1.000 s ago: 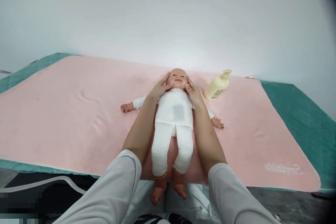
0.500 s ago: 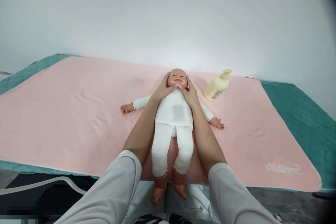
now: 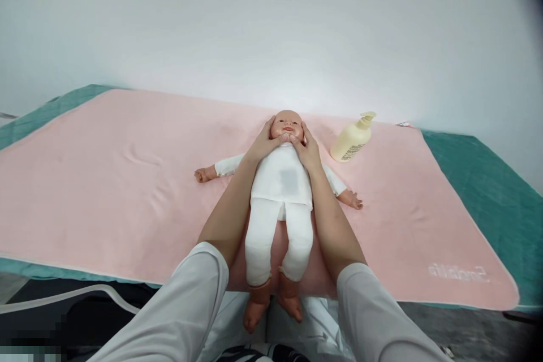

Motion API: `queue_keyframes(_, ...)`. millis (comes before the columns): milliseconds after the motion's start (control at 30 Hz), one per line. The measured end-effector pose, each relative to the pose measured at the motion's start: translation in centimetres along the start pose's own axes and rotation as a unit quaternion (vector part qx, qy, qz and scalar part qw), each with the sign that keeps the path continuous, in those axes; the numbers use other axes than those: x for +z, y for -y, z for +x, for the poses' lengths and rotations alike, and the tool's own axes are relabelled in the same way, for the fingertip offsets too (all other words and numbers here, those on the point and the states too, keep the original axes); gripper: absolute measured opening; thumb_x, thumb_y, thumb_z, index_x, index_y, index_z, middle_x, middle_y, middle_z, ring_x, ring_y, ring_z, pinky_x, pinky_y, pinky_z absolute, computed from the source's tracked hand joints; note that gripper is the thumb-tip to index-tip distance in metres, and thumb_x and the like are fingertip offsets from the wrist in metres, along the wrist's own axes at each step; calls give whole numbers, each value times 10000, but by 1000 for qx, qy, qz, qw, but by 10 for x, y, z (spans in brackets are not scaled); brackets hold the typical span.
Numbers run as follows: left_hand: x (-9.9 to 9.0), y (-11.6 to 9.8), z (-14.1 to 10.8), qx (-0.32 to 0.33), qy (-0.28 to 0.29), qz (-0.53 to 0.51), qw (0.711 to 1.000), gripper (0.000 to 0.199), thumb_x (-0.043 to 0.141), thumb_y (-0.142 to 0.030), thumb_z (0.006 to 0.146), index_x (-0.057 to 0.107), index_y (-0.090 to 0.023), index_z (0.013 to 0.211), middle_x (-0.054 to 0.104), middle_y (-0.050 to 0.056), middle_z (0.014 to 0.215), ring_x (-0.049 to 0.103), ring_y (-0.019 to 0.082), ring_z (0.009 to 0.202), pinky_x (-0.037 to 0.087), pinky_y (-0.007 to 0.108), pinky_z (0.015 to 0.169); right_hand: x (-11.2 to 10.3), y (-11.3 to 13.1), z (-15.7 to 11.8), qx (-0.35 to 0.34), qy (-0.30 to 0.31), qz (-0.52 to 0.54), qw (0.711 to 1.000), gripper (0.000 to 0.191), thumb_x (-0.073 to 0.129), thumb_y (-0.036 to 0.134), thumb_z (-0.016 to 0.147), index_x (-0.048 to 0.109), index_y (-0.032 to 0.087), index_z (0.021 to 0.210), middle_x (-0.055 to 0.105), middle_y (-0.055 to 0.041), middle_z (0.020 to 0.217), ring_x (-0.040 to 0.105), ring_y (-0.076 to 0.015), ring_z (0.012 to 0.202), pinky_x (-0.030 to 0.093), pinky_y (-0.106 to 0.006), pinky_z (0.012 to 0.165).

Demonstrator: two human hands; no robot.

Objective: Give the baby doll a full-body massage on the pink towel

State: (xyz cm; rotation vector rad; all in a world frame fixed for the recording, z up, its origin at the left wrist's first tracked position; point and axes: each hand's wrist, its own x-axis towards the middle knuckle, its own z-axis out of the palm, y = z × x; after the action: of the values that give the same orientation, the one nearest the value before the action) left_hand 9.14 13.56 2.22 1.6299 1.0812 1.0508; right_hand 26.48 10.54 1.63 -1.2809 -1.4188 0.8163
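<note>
A baby doll (image 3: 280, 178) with a white cloth body lies on its back on a pink blanket (image 3: 127, 192), its feet hanging over the near edge. My left hand (image 3: 265, 140) cups one side of its head, fingers along the cheek and thumb at the chin. On the other side, my right hand (image 3: 308, 150) holds the head the same way, and both thumbs nearly meet under the mouth. The fingertips behind the head are partly hidden. The doll's arms are spread out past my forearms.
A pale yellow pump bottle (image 3: 352, 140) stands to the right of the doll's head. Beneath the blanket lies a green quilted cover (image 3: 487, 198). A white wall (image 3: 271, 28) rises behind. At lower left, a white hose or cable (image 3: 85, 289) runs below the table edge.
</note>
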Motion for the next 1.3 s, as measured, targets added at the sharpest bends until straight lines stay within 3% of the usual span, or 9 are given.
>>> queue_keyframes(400,-7,-4,-6,-22,26,-59,998,964,651,-561,848,162,-252,1619,188,14,1690,257,260,1544,239,392,1258,-10,4,1,-15,36,1,999,984,515,777,823,325,162,1567,355,-87,1630,353,-244,1518,253,-399,1279)
queue_keyframes(867,-11,7,-1,-11,41,25,999,915,486,-654,922,78,-237,1627,91,34,1709,121,202,1579,117,326,1278,-17,-2,5,4,86,29,996,1009,479,801,823,253,182,1587,258,-53,1671,291,-231,1546,281,-416,1272)
queue_keyframes(967,-11,6,-1,-11,48,17,999,945,511,-672,902,66,-259,1626,85,31,1711,107,213,1581,121,338,1279,-17,-3,5,-5,81,11,997,979,516,786,818,269,229,1584,287,-34,1662,297,-225,1544,238,-421,1289)
queue_keyframes(1167,-6,4,-2,5,51,-9,999,1138,687,-627,802,23,-205,1625,102,106,1705,167,283,1569,180,402,1274,-11,-4,3,-6,76,4,997,1103,668,735,739,210,218,1599,310,-76,1656,371,-249,1508,313,-426,1260)
queue_keyframes(1300,-2,6,-1,19,35,1,999,1160,735,-575,772,39,-207,1624,115,118,1702,155,302,1569,157,432,1279,-6,-5,2,-6,54,-15,998,1054,683,679,762,218,232,1595,325,-78,1649,359,-268,1512,295,-472,1264)
